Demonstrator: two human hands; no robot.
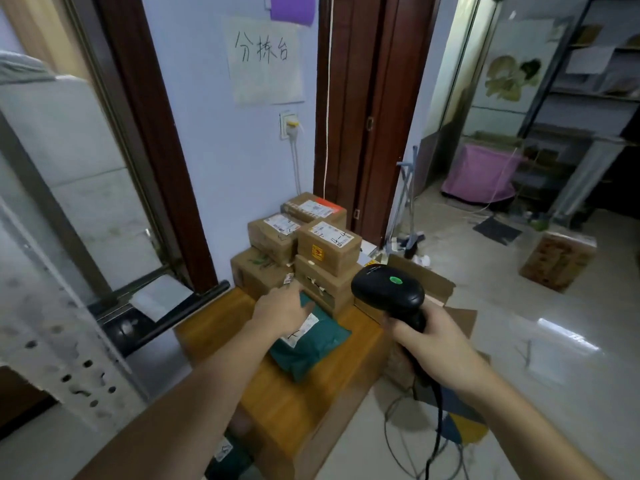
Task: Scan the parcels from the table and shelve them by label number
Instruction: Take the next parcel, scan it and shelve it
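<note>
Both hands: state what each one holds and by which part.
The right hand grips the black scanner by its handle. The left hand holds nothing; it reaches over the green parcel.

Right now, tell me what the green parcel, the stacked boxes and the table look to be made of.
Green parcel: soft plastic mailer bag, it seems; wrinkled, slightly glossy, with a white paper label.
Stacked boxes: brown corrugated cardboard, matte, taped seams, printed labels.
Table: wood or wood-look laminate; orange-brown grain with a smooth sheen.
</note>
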